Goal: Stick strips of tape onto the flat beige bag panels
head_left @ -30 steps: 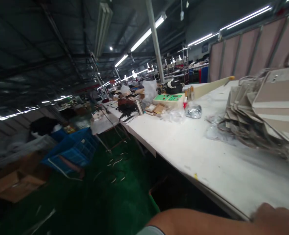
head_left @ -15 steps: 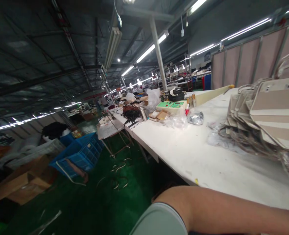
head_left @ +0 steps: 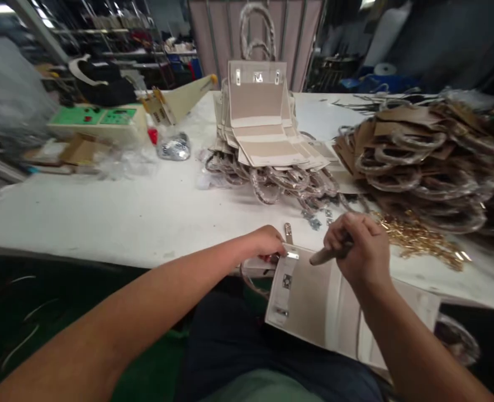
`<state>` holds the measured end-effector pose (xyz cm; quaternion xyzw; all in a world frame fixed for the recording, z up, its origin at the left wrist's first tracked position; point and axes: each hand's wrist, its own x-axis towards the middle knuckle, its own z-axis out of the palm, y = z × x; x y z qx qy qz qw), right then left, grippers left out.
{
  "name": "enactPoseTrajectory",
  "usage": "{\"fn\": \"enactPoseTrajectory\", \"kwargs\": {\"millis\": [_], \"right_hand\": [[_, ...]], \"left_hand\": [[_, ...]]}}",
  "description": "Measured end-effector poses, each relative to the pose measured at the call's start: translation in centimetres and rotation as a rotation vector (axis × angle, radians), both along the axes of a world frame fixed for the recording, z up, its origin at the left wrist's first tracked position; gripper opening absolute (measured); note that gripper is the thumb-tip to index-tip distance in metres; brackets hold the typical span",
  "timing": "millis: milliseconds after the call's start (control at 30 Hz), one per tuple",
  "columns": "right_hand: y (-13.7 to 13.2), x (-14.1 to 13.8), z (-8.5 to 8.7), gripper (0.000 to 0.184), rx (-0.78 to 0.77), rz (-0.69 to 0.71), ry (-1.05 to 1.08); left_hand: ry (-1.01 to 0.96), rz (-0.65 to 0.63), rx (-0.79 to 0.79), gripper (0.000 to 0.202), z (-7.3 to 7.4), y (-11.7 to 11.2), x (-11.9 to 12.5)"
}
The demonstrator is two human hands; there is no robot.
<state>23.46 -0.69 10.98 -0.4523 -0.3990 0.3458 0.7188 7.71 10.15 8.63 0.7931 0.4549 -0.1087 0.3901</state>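
My left hand (head_left: 266, 243) pinches the top edge of a beige canvas bag panel (head_left: 309, 301) lying across my lap, beside a metal clasp plate (head_left: 291, 255). My right hand (head_left: 358, 248) is closed around a small wooden-handled tool (head_left: 324, 255), its tip hidden in my fingers, just above the panel. A loose metal strap fitting (head_left: 288, 232) lies on the table above the panel. Beyond it stands a stack of beige bags (head_left: 257, 117) with clear-wrapped handles. Brown bag parts (head_left: 418, 162) are heaped to the right, and gold chain (head_left: 418, 240) lies by my right hand.
The white worktable's front edge (head_left: 104, 248) runs in front of me. A green-panelled control box (head_left: 91, 120), a silver packet (head_left: 174, 148) and plastic wrap stand at the back left. Small metal fittings (head_left: 314, 223) are scattered near the handles. Green floor shows at the lower left.
My view has swung from along the table to face its front edge. Both hands now sit over the beige panel, and the wooden-handled tool shows in my right hand.
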Motion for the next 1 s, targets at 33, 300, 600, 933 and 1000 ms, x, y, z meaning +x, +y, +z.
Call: {"fn": "enactPoseTrajectory", "kwargs": {"millis": [33,300,600,933,1000], "right_hand": [[0.5,-0.3,-0.3,0.039,0.048,-0.025,0.094],[2.3,-1.6,-2.7,0.041,0.098,-0.123,0.295],[3.2,-3.6,-2.5,0.045,0.056,-0.013,0.032],[5.0,-5.2,-0.1,0.052,-0.121,0.163,-0.390],[5.1,-5.4,0.1,0.052,-0.117,0.161,-0.413]], "left_hand": [[-0.038,0.014,-0.068,0.011,-0.6,0.4,0.1],[-0.166,0.200,-0.328,0.014,-1.8,1.4,-1.1],[-0.226,0.238,-0.411,0.003,-1.7,1.2,-1.0],[-0.275,0.165,-0.291,0.013,-3.1,1.1,-1.3],[-0.288,0.154,-0.272,0.013,-3.5,1.1,-1.2]]}}
